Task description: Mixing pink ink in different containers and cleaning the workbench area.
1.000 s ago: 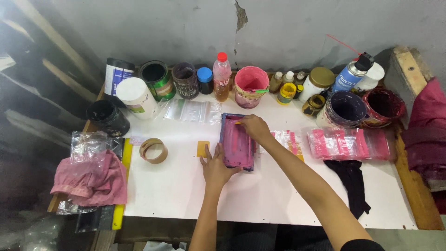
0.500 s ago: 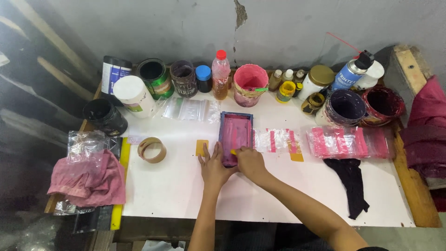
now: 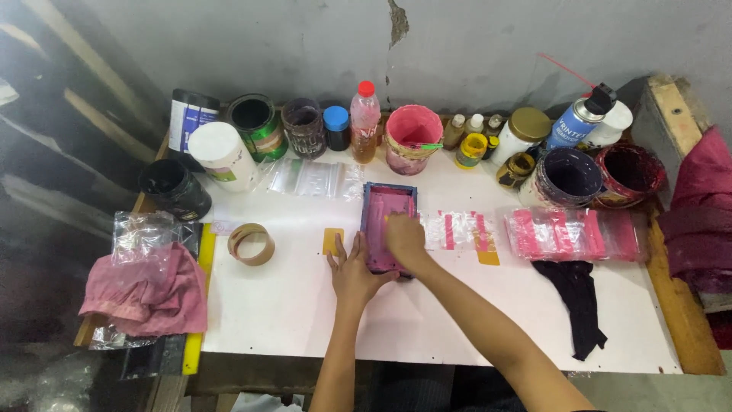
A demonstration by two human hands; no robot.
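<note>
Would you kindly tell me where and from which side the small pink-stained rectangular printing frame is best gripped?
Probably by its two long side rails, from above. The small pink-stained rectangular printing frame lies flat on the white table, long axis running away from the person; the left hand and right hand cover its near end.

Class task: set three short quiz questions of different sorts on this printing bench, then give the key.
1. True or false: the right hand rests on the small pink-stained frame.
2. Which lies left of the left hand? A) black cloth B) tape roll C) spray can
3. Fill in: the pink bucket stands against the ____.

Key: 1 true; 2 B; 3 wall
</note>
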